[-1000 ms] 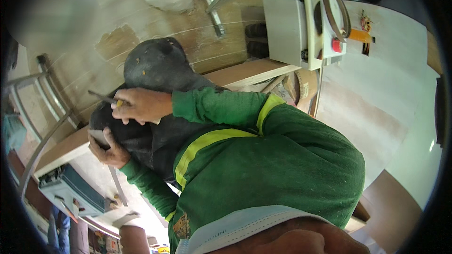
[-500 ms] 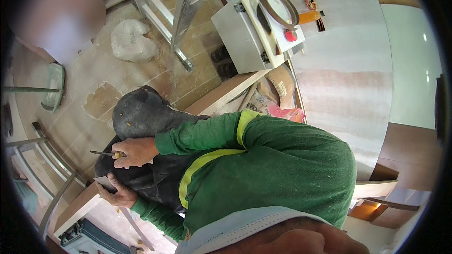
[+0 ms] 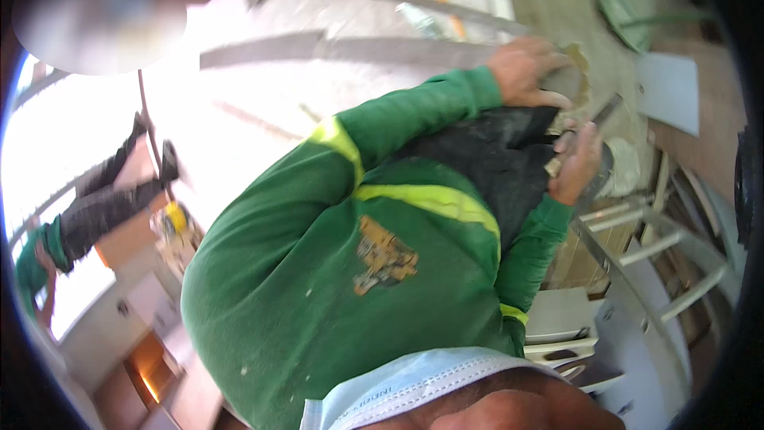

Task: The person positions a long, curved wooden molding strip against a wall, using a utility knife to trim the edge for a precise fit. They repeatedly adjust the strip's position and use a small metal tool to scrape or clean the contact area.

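My right hand (image 3: 579,163) is closed on a hand tool with a narrow dark blade (image 3: 609,110) that sticks out past the fingers. Most of its handle is hidden by the palm. Beside it, my left hand (image 3: 525,72) curls over a smooth grey flat piece (image 3: 562,82), partly covered by the fingers. Both hands are close together above my dark trousers (image 3: 493,159). Left of the left hand runs a long grey strip (image 3: 406,51); motion blur hides whether it joins the piece in the hand.
A metal stepladder (image 3: 676,271) and a white box (image 3: 557,314) stand at the right. A white bag (image 3: 625,167) lies on the floor beyond my right hand. At the far left is another person in a green top and dark trousers (image 3: 103,219). A green-handled dustpan (image 3: 625,20) is at the top right.
The whole view has swung round, so the ladder and white box are now at the lower right. My hands, with the tool and grey piece, appear at the upper right instead of the lower left.
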Motion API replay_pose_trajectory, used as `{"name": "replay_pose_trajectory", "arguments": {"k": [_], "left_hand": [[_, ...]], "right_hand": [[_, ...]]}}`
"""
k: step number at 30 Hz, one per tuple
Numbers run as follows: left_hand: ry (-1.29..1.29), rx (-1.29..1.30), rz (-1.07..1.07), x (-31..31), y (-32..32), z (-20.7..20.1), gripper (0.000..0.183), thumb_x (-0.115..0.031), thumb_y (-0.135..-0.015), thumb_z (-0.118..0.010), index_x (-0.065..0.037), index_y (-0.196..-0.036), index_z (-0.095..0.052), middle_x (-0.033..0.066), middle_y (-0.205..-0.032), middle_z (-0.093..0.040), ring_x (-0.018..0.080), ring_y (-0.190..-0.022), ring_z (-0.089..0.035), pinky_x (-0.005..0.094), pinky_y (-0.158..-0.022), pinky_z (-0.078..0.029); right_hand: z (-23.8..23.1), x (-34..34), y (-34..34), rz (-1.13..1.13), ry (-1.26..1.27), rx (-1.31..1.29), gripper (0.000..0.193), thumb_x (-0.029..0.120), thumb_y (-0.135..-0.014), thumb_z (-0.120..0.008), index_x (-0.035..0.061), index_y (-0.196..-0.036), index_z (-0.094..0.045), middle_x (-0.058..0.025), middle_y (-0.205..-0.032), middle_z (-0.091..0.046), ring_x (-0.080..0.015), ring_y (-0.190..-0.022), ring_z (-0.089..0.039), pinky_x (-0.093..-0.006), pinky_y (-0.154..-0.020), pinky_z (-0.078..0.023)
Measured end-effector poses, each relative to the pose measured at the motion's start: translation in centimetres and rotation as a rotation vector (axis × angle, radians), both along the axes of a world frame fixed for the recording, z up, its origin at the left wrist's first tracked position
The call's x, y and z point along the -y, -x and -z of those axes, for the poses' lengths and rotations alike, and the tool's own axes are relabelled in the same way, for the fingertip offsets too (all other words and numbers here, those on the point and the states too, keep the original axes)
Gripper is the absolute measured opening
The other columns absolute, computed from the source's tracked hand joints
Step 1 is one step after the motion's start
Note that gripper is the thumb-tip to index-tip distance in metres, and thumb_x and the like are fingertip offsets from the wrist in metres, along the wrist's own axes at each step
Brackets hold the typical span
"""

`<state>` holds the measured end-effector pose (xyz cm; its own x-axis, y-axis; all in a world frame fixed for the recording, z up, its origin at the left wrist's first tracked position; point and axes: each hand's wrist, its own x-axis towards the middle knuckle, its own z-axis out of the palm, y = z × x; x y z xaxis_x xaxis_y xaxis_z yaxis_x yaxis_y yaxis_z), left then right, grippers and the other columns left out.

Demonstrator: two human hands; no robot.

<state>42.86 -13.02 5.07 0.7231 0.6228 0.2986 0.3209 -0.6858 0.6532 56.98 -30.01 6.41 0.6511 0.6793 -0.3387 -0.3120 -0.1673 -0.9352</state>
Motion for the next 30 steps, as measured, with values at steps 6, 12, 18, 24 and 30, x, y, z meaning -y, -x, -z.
{"name": "replay_pose_trajectory", "arguments": {"k": [6, 12, 18, 24, 30], "left_hand": [[0.068, 0.133, -0.174, 1.7, 2.8, -0.3, 0.127, -0.070, -0.064, -0.090, -0.009, -0.161, -0.034, 0.0293, -0.141, -0.048, 0.0499, -0.129, -0.050, 0.0577, -0.108, -0.045], [0.016, 0.086, -0.310, 0.8, 12.5, 0.0, 0.122, -0.073, -0.072, -0.084, -0.006, -0.161, -0.035, 0.0286, -0.150, -0.043, 0.0469, -0.141, -0.041, 0.0590, -0.119, -0.033], [-0.002, -0.050, -0.911, -0.6, 33.4, 7.6, 0.085, -0.043, -0.096, -0.077, 0.001, -0.158, -0.038, 0.0250, -0.145, -0.047, 0.0377, -0.128, -0.050, 0.0536, -0.115, -0.037], [0.823, 0.656, -1.532, 1.8, 47.7, 15.0, 0.082, -0.039, -0.099, -0.076, 0.018, -0.146, -0.042, 0.0278, -0.124, -0.064, 0.0351, -0.094, -0.071, 0.0410, -0.077, -0.061], [1.123, 0.779, -1.273, 2.4, 44.3, 13.5, 0.072, -0.034, -0.101, -0.074, 0.021, -0.137, -0.046, 0.0280, -0.124, -0.062, 0.0417, -0.102, -0.074, 0.0410, -0.078, -0.069]], "right_hand": [[-0.5, -2.4, 0.7, -0.080, -0.008, -0.014, 0.055, 0.043, -0.110, -0.056, -0.0042, -0.138, -0.057, -0.0138, -0.112, -0.073, -0.0109, -0.065, -0.055, -0.0266, -0.060, -0.044], [-0.2, -2.6, 0.0, -0.011, -0.094, -0.061, 0.064, 0.048, -0.109, -0.056, -0.0075, -0.140, -0.053, -0.0135, -0.107, -0.074, -0.0110, -0.060, -0.054, -0.0254, -0.054, -0.043], [0.7, -0.9, -1.0, 0.033, -0.072, -0.047, 0.065, 0.052, -0.108, -0.055, -0.0065, -0.136, -0.054, -0.0152, -0.108, -0.074, -0.0098, -0.059, -0.054, -0.0241, -0.051, -0.043], [-1.5, -2.7, 1.2, -0.062, -0.097, 0.093, 0.046, 0.039, -0.106, -0.065, -0.0030, -0.124, -0.056, -0.0159, -0.111, -0.074, -0.0090, -0.059, -0.055, -0.0240, -0.052, -0.045], [-1.8, -5.9, 3.7, -0.045, -0.109, 0.009, 0.037, 0.014, -0.093, -0.081, 0.0005, -0.118, -0.057, -0.0013, -0.085, -0.062, -0.0079, -0.056, -0.054, -0.0238, -0.049, -0.044]]}}
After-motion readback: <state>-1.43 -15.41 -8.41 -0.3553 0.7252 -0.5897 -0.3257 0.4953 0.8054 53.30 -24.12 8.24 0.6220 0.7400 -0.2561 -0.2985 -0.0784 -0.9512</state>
